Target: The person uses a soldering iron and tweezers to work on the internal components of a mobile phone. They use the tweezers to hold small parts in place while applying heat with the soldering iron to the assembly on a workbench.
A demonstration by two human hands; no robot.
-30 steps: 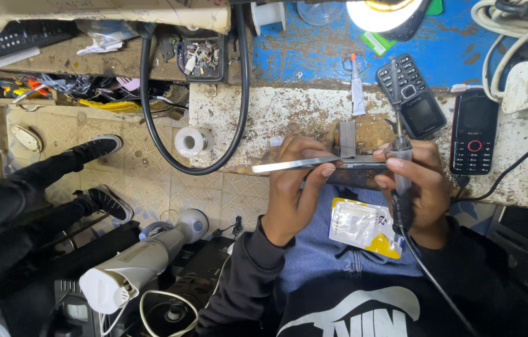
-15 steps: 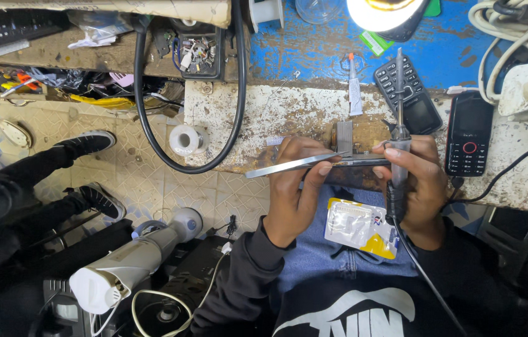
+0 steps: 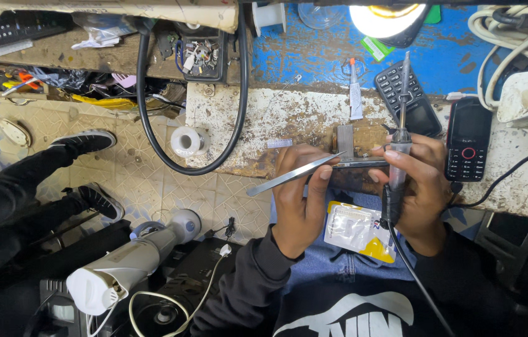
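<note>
My L hand (image 3: 300, 206) pinches metal tweezers (image 3: 292, 175), tips aimed right toward a flat dark part (image 3: 363, 163) lying at the bench (image 3: 264, 118) edge between both hands. R hand (image 3: 420, 187) grips a soldering iron (image 3: 400, 134) upright, tip pointing away from me, cord (image 3: 413, 274) trailing down past my wrist. Can't tell if tweezer tips touch the part. Small plastic packet (image 3: 357, 229) w/ yellow corner sits on my lap, just below both hands. Two keypad phones (image 3: 467, 138) beyond R hand. Solder-wire spool (image 3: 187, 141) and looped black cable (image 3: 151, 134) well left of L hand. White hot-air gun (image 3: 133, 265) on floor, lower left. Another person's black shoes (image 3: 86, 142) far left.
</note>
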